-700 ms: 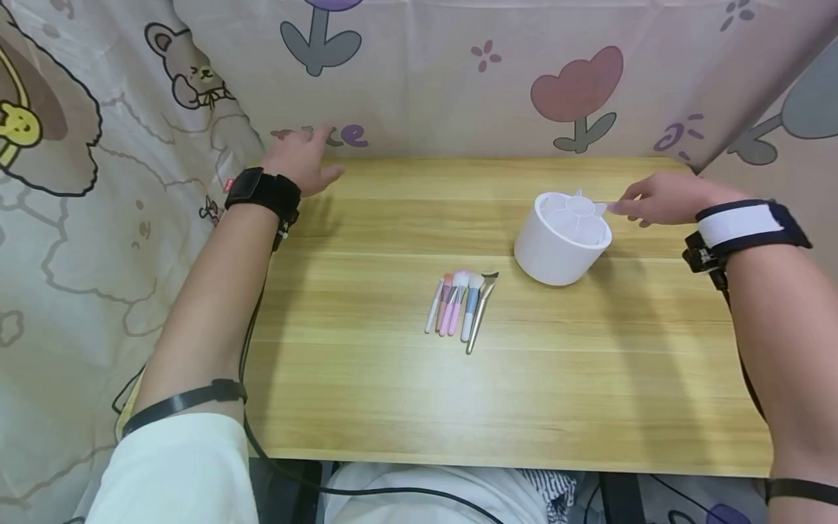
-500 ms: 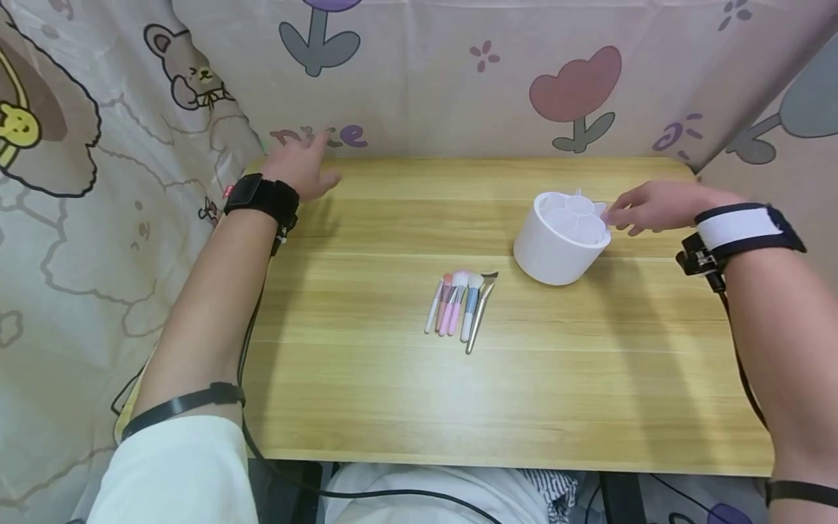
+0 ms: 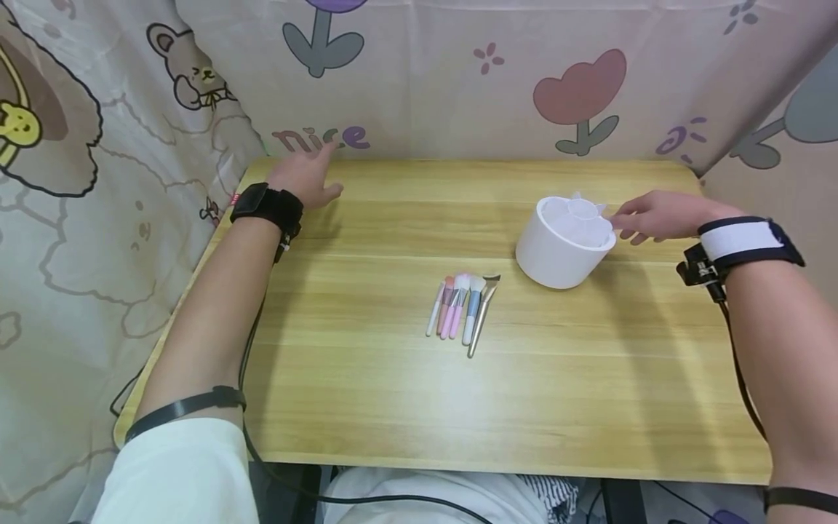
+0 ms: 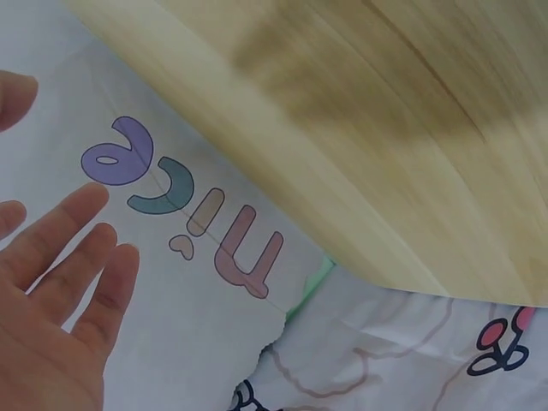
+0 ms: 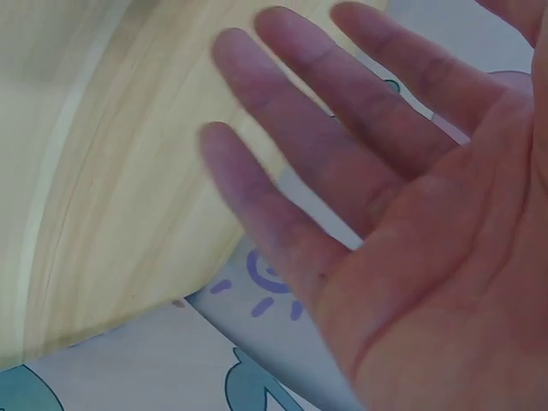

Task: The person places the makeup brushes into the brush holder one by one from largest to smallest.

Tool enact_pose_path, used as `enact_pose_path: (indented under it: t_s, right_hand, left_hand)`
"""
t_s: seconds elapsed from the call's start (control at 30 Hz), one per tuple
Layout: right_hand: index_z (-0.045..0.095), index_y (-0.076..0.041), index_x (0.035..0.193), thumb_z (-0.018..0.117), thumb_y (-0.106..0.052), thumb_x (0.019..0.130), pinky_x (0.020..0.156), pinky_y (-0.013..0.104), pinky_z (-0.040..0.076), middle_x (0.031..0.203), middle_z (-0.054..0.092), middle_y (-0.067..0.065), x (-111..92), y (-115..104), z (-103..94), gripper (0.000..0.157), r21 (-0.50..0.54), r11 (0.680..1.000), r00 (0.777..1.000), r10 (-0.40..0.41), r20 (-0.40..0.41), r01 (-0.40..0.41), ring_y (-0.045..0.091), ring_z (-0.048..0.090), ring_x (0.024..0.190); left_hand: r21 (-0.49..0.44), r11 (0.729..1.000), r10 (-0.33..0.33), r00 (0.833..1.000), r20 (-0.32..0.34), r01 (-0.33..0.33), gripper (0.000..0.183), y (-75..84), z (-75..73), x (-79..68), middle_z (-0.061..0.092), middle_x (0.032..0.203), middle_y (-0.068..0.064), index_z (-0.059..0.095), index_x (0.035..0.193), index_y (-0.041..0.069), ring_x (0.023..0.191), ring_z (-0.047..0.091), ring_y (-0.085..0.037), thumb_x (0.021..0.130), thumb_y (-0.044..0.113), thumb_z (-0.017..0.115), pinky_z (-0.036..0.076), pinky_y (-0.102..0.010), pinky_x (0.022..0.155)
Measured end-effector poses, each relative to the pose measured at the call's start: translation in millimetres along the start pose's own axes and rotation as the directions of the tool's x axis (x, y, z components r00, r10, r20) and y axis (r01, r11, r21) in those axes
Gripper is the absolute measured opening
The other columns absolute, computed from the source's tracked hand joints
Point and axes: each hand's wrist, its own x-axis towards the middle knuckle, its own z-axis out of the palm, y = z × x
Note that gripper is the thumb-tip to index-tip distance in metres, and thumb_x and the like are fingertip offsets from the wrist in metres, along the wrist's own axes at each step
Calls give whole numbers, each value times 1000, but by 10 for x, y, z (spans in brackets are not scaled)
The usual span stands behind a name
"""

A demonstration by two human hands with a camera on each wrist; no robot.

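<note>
In the head view a white round holder [image 3: 555, 256] stands upright on the right half of the wooden table [image 3: 366, 393], its top slanted and split into compartments. Close beside its right rim is my right hand [image 3: 671, 214], fingertips right at the edge. The right wrist view shows that hand [image 5: 402, 214] with its fingers spread and nothing in the palm. Over the far left corner hovers my left hand [image 3: 302, 176], fingers extended and holding nothing. Several makeup brushes [image 3: 457, 307] lie side by side in the middle, pink, blue, white and gold, bristles pointing away from me.
A printed curtain [image 3: 419, 80] hangs along the table's far edge, and more patterned cloth [image 3: 85, 291] covers the left side. A black cable [image 3: 281, 477] runs from my left arm across the near edge; another cable [image 3: 736, 356] hangs along the right forearm.
My right hand has lowered slightly toward me beside the holder, its fingers a little more spread. The left hand has barely moved. Holder and brushes stay in place.
</note>
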Motion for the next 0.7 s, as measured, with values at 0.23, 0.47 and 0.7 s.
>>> enact_pose_path:
  t_s: [0.23, 0.47, 0.7]
  right_hand:
    - [49, 8, 131, 35, -63, 95, 81, 57, 49, 116, 62, 28, 5, 58, 25, 81, -16, 1000, 994, 8, -111, -10, 38, 64, 99]
    - [50, 5, 131, 37, -57, 98, 79, 47, 54, 119, 60, 28, -31, 49, 54, 72, 96, 995, 993, -18, -114, 29, 37, 63, 102]
    - [44, 6, 136, 35, -55, 99, 84, 50, 52, 122, 58, 28, -25, 103, 104, 72, 146, 988, 994, -29, -103, 44, 37, 62, 105]
  left_hand:
    - [19, 999, 28, 1000, -10, -27, 76, 8, 50, 10, 58, 91, -17, 10, 154, 8, 68, 53, -29, 95, 35, 50, 46, -41, 65]
    - [16, 999, 30, 1000, -8, -30, 75, 14, 83, 25, 60, 101, -23, 12, 153, 6, 77, 57, -34, 95, 35, 51, 49, -49, 76]
    - [38, 996, 75, 997, -4, -75, 69, 93, 151, 59, 61, 111, -23, 23, 149, 3, 92, 61, -36, 95, 36, 51, 48, -50, 89]
